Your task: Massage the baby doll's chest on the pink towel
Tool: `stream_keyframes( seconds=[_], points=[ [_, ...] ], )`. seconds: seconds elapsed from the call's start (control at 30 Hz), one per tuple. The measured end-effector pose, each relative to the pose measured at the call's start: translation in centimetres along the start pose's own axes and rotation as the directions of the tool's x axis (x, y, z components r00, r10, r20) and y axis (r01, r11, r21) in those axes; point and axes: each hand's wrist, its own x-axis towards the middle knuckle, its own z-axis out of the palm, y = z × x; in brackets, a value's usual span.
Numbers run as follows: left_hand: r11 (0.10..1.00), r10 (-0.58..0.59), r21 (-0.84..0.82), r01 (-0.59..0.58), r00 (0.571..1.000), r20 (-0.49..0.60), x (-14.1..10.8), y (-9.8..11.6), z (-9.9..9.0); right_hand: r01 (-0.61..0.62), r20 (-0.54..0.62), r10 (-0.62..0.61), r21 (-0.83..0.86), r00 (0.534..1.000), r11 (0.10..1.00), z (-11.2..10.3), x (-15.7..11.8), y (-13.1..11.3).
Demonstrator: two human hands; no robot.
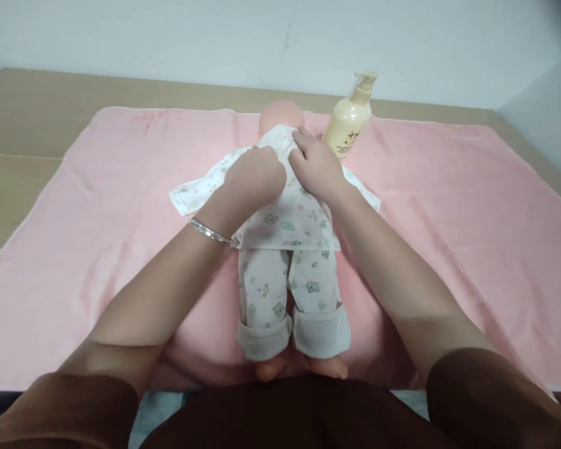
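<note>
A baby doll point(282, 114) lies on a pink blanket, its head away from me and its feet toward me. It wears a white patterned top point(290, 218) with the sleeves spread out, and matching trousers point(266, 287) with turned-up cuffs. Near the neck of the top, my left hand point(257, 174) is closed in a fist, its fingertips hidden beneath it. My right hand point(318, 163) rests at the upper right of the top, thumb and fingers bent against the cloth by the collar. A silver bangle circles my left wrist.
Just right of the doll's head stands a pale yellow pump bottle point(350, 125). The pink blanket point(449, 199) covers most of the wooden table point(28, 112). A white wall rises behind the table.
</note>
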Motion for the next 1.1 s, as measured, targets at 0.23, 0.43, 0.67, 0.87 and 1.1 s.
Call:
stream_keyframes(
  seconds=[0.23,0.43,0.67,0.87,1.1],
  points=[
    [0.996,-0.049,-0.079,0.045,0.998,-0.045,3.3,-2.4,2.6,-0.092,0.032,0.098,-0.165,0.995,0.982,-0.8,-2.7,-3.7],
    [0.996,-0.039,-0.077,0.035,0.998,-0.047,1.6,-1.3,1.3,-0.048,0.149,0.051,-0.021,0.987,0.999,-1.6,-1.2,-1.8],
    [0.999,0.001,-0.039,-0.003,0.999,-0.034,1.1,-0.4,1.1,-0.018,0.142,0.019,-0.010,0.990,1.000,-1.4,-0.8,-0.7],
    [0.984,-0.073,-0.166,0.069,0.997,-0.017,3.4,-3.4,1.5,-0.037,0.086,0.054,-0.190,0.995,0.981,-1.6,-2.7,-4.1],
    [0.987,-0.102,-0.132,0.095,0.993,-0.053,2.3,-2.2,1.0,-0.107,0.137,0.100,0.041,0.985,0.993,-1.8,-0.4,-0.6]
  ],
)
